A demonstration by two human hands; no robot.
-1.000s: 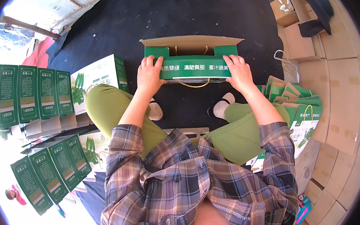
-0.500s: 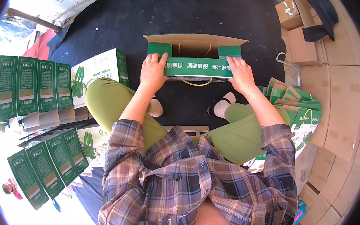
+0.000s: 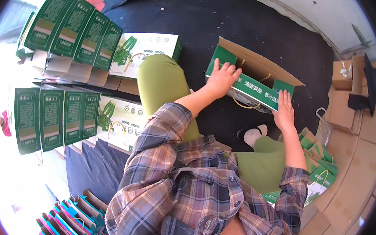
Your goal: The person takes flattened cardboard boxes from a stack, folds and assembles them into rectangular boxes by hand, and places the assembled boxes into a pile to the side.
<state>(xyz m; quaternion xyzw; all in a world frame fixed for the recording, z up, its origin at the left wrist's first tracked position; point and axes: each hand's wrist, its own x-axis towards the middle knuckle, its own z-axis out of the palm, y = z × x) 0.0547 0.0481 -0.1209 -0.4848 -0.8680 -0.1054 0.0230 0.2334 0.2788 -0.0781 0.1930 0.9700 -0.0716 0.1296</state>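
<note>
An open-topped green cardboard gift box (image 3: 261, 92) with yellow cord handles stands ahead of me, turned at a slant. Its plain brown lid flap rises along the far side, and green end flaps fold inward. My left hand (image 3: 223, 77) lies over its left end, fingers spread across the green flap and front edge. At the right end my right hand (image 3: 284, 110) rests with straight fingers flat against the corner. Both hands are open and touch the cardboard. What lies inside the box is hidden.
At left stand two rows of green-and-white boxes (image 3: 124, 124) with raised flaps. Below them are blue-and-pink cartons (image 3: 74, 221). Folded green boxes (image 3: 322, 168) lie by my right leg, and brown cartons (image 3: 349, 149) line the right side. A black sheet (image 3: 199, 32) covers the floor.
My view has turned left, so the box now appears farther right and slanted. Both hands stay at its ends; their fingers look straighter. The blue-and-pink cartons have come into fuller view.
</note>
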